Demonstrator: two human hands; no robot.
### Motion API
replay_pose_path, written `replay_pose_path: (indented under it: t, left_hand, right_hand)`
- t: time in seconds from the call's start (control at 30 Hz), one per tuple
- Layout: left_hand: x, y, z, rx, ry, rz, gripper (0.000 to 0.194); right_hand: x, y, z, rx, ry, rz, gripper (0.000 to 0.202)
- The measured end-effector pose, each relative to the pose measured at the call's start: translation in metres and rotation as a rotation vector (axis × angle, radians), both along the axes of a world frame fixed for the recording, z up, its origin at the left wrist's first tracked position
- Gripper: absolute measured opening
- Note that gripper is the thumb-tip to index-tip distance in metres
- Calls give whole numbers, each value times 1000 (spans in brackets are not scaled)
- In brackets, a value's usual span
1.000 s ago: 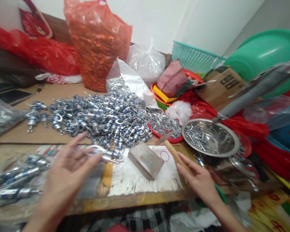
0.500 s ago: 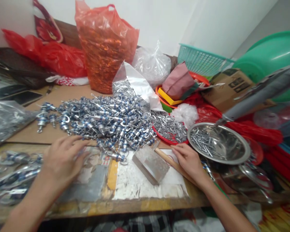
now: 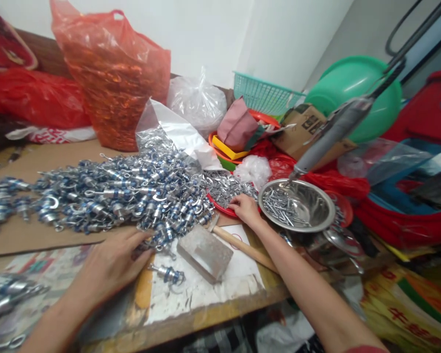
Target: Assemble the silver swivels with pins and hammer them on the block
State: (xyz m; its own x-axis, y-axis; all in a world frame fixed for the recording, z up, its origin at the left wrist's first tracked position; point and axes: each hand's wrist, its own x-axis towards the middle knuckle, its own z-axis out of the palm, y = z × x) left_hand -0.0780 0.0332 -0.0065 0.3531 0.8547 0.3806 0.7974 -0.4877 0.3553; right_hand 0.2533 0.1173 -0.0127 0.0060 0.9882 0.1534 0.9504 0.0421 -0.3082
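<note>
A large heap of silver-and-blue metal fittings with hooks and ring ends (image 3: 125, 189) covers the left and middle of the bench. My left hand (image 3: 113, 260) is at the heap's front edge, its thumb and fingers apart. One loose fitting (image 3: 169, 274) lies on the white sheet, right of that hand. My right hand (image 3: 245, 208) reaches over the red plate (image 3: 226, 211), fingertips pinched down among small silver metal pieces (image 3: 224, 189); what they grip is too small to tell. A metal block (image 3: 206, 252) and a hammer (image 3: 242, 245) with a wooden handle lie between my hands.
A steel bowl (image 3: 316, 211) of metal pins stands right of my right hand, with a grey tool (image 3: 327, 127) slanting above it. Behind stand an orange-red bag (image 3: 113, 83), a clear bag (image 3: 196, 103) and a green basin (image 3: 367, 88). More fittings (image 3: 7, 299) lie front left.
The view has swung right. My right hand has moved from beside the hammer handle to the red plate. My left hand has come closer to the heap's front; a fitting now lies apart on the sheet.
</note>
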Motion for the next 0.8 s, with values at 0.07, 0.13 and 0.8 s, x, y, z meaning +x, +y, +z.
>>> replay_pose_path:
  t: [0.07,0.13,0.8]
  left_hand:
    - [0,0,1,28,-36,27,37]
    - [4,-1,5,78,-119,68,44]
    - [84,-35,15,-311,-621,89,15]
  right_hand:
    - [2,3,2,-44,4,6,20]
    - [3,6,3,-77,11,11,22]
    - [-61,-83,38,175,790,200,23]
